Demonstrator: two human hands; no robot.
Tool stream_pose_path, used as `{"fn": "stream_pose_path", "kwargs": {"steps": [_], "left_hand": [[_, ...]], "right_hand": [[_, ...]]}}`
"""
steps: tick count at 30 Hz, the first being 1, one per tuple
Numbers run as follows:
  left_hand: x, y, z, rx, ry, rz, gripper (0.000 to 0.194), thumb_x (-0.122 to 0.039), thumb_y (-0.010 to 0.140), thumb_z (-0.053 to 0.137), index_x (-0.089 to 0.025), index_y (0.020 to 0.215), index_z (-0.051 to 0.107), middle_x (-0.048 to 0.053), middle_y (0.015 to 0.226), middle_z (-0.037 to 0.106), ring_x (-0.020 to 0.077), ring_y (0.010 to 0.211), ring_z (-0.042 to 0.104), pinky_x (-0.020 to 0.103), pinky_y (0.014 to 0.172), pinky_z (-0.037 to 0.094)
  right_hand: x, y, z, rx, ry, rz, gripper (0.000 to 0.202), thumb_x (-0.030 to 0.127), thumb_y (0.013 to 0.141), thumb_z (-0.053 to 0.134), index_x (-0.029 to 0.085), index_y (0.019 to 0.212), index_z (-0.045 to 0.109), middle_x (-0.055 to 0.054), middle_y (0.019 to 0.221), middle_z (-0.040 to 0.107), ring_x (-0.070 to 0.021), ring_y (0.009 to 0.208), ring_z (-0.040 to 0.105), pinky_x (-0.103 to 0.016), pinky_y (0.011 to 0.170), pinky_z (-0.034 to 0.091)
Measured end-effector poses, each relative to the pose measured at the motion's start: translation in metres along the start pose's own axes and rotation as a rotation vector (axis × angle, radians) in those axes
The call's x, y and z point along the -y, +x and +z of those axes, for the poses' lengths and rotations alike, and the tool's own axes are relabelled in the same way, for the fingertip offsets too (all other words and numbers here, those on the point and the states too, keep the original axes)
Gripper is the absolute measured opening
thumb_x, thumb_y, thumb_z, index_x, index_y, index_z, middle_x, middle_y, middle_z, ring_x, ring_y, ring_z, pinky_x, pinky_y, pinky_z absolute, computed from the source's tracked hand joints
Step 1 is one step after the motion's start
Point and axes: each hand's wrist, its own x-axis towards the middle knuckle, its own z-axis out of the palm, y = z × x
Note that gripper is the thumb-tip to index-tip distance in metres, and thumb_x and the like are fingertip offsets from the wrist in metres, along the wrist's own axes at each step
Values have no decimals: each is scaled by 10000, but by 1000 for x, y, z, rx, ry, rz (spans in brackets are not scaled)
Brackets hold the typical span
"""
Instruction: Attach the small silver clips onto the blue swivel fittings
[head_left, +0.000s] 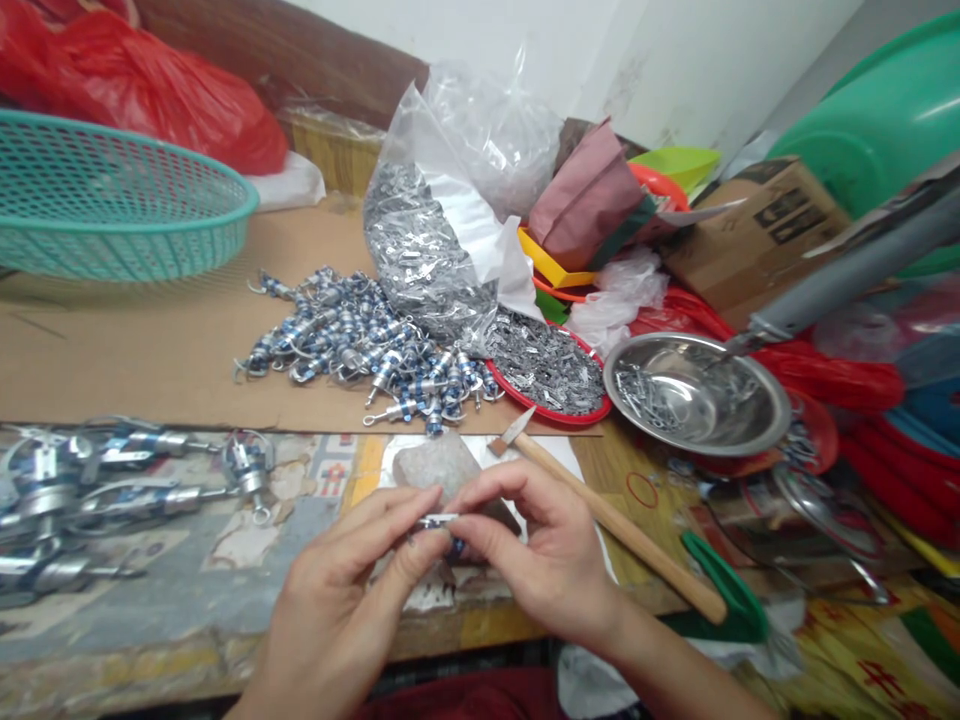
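Near the table's front edge, my left hand (360, 570) and my right hand (536, 540) meet, fingers pinched on a small metal part (439, 521) with a bit of blue on it. Much of that part is hidden by the fingers. Just behind it lies a grey stone block (439, 465). A hammer (622, 530) with a wooden handle rests to the right of my right hand. Beyond the stone, a pile of blue and silver metal assemblies (345, 330) spreads over cardboard, and more assemblies (45, 490) lie at the left.
A red tray (606, 408) of small metal pieces and a steel bowl (694, 440) stand at the right. Behind are a plastic bag (427, 240) of metal pieces and a cardboard box (757, 230). A turquoise basket (127, 250) sits at the back left. A grey bar (862, 265) slants over the bowl.
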Motion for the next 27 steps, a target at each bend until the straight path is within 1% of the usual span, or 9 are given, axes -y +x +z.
{"fn": "stream_pose_path", "kwargs": {"steps": [3, 5, 7, 9, 11, 15, 20, 24, 27], "left_hand": [[1, -1, 0, -22, -47, -23, 160, -268, 725, 679, -373, 821, 755, -39, 882, 760, 189, 839, 685, 213, 736, 541], [4, -2, -1, -59, -74, -54, 102, -309, 722, 683, -362, 774, 753, -47, 847, 757, 179, 820, 680, 205, 757, 530], [5, -2, -2, -95, -78, -91, 77, -345, 717, 686, -349, 764, 747, -50, 841, 753, 174, 820, 671, 199, 778, 517], [3, -2, -5, -100, -64, -95, 71, -353, 723, 678, -340, 760, 738, -51, 835, 747, 173, 819, 664, 190, 768, 513], [-1, -1, -9, -75, -24, -42, 68, -343, 731, 669, -344, 762, 730, -55, 824, 743, 173, 803, 659, 183, 738, 514], [-9, -1, -16, 1, 126, 72, 107, -319, 739, 658, -364, 790, 740, -52, 860, 751, 188, 807, 667, 201, 769, 510], [-11, -4, -18, -21, 172, 109, 170, -290, 711, 677, -407, 811, 751, -68, 942, 751, 200, 888, 671, 220, 868, 489], [-6, -2, -19, 42, 75, -70, 119, -398, 683, 685, -351, 748, 773, -17, 900, 768, 241, 871, 679, 272, 827, 527], [-1, -2, -16, 47, -120, -275, 192, -447, 667, 699, -315, 788, 768, -1, 832, 773, 243, 843, 691, 278, 750, 559]], "right_hand": [[0, -5, -2, 19, -23, -26, 106, 148, 785, 625, 206, 867, 592, -6, 774, 662, -126, 685, 641, -222, 614, 546], [-1, -9, -5, 30, -176, -194, 231, 196, 776, 659, 202, 989, 570, -53, 883, 659, -167, 807, 645, -275, 714, 551], [-2, -12, -8, 58, -390, -426, 290, 176, 773, 662, 193, 1046, 564, -88, 939, 654, -187, 862, 636, -289, 746, 544], [-4, -13, -11, 104, -553, -603, 215, 114, 809, 591, 185, 1012, 600, -92, 919, 672, -172, 806, 645, -264, 695, 542], [-5, -12, -14, 129, -622, -676, 206, 67, 833, 518, 174, 963, 638, -89, 894, 694, -157, 760, 656, -247, 662, 537], [-1, -9, -19, 138, -647, -705, 209, 72, 834, 518, 156, 955, 665, -107, 927, 710, -167, 811, 667, -259, 696, 545], [0, -11, -19, 111, -593, -671, 257, 41, 797, 539, 168, 968, 683, -108, 923, 716, -172, 807, 672, -262, 688, 555], [1, -14, -12, 93, -400, -483, 320, 32, 771, 584, 208, 1017, 688, -96, 932, 706, -156, 781, 678, -227, 663, 569], [6, -14, -7, 71, -277, -385, 235, 62, 746, 649, 166, 946, 715, -107, 830, 706, -149, 694, 671, -213, 614, 563]]}}
